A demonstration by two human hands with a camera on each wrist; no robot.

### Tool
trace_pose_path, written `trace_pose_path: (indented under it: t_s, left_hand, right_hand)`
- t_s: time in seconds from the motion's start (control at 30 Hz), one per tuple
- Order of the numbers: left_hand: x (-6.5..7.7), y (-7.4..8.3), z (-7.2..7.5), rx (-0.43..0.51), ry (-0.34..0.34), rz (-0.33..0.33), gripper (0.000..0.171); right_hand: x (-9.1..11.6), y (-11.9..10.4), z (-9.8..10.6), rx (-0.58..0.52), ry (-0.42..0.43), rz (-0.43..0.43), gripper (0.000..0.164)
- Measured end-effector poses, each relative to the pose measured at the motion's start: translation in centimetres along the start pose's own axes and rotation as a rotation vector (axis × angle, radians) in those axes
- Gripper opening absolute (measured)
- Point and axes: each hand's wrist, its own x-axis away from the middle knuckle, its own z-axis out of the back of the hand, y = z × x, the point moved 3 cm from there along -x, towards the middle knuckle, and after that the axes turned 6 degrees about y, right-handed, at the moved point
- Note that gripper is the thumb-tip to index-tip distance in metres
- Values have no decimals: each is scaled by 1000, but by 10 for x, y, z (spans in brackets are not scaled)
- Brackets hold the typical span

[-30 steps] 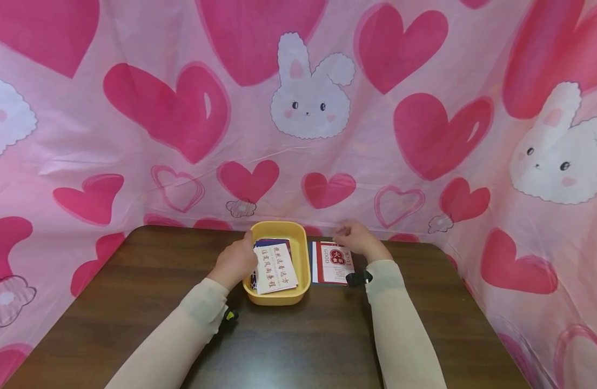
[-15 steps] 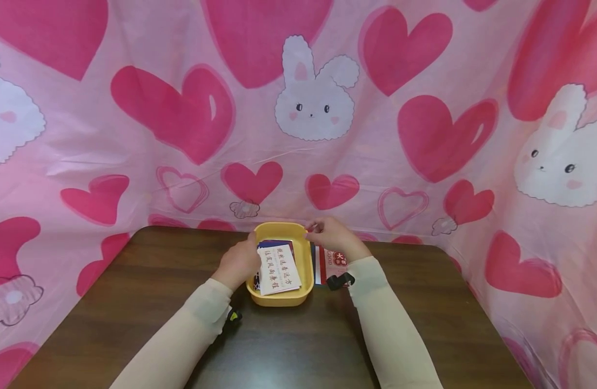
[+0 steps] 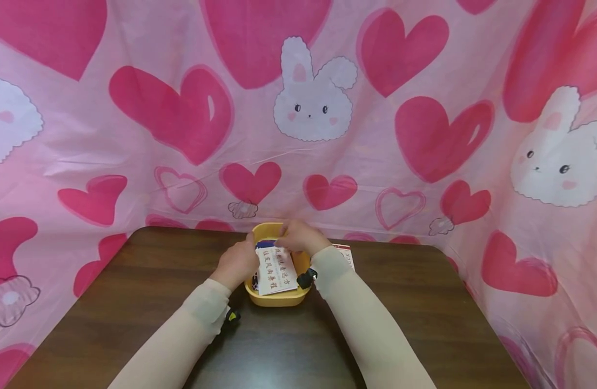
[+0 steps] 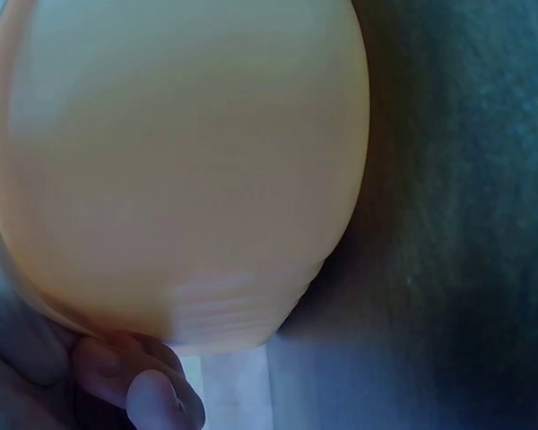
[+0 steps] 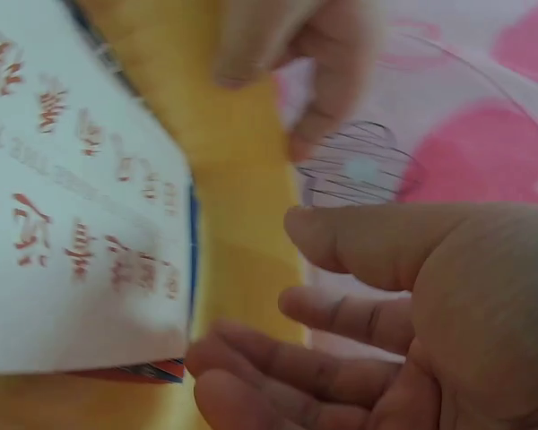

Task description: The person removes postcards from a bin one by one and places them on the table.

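A yellow plastic basket (image 3: 279, 301) holds a small stack of cards, the top one a white card (image 3: 277, 273) with reddish-brown Chinese writing. My left hand (image 3: 237, 263) grips the basket's left rim; the left wrist view has its fingertips (image 4: 157, 394) curled at the basket's outer wall (image 4: 197, 161). Over the basket's back right part reaches my right hand (image 3: 302, 237). Its fingers (image 5: 350, 318) are spread and loosely bent beside the end of the white card (image 5: 81, 206), holding nothing. Blue and red edges of other cards show under the white one.
Right of the basket, a red and white card (image 3: 347, 255) lies on the dark wooden table (image 3: 415, 302), mostly hidden by my right sleeve. A pink heart-and-bunny curtain (image 3: 322, 146) hangs right behind the table's back edge.
My right hand has moved left from the red and white card on the table, across the basket's right rim, to above the stack. My left hand keeps its grip on the basket.
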Motion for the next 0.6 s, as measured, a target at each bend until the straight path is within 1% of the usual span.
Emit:
trace_pose_path:
  t_s: [0.13,0.23,0.4,0.5,0.6]
  left_hand:
    - [-1,-1,0,-8,5,-8,79]
    - [-1,-1,0,-5,6,-7,80]
    - [0,-1,-1,14,-4,7,85]
    - [1,-2,-1,24,-13,16,87]
    - [1,-2,-1,29,-17,21,88]
  right_hand:
    - [-4,-9,-14,135,65,2,24]
    - [-4,-13,-23,207,107,-1,24]
    - [-8,-11,-33,346,134,14,42]
    - [-9,-11,-36,383,132,30,46]
    - [-8,-11,-36,376,131,32,46]
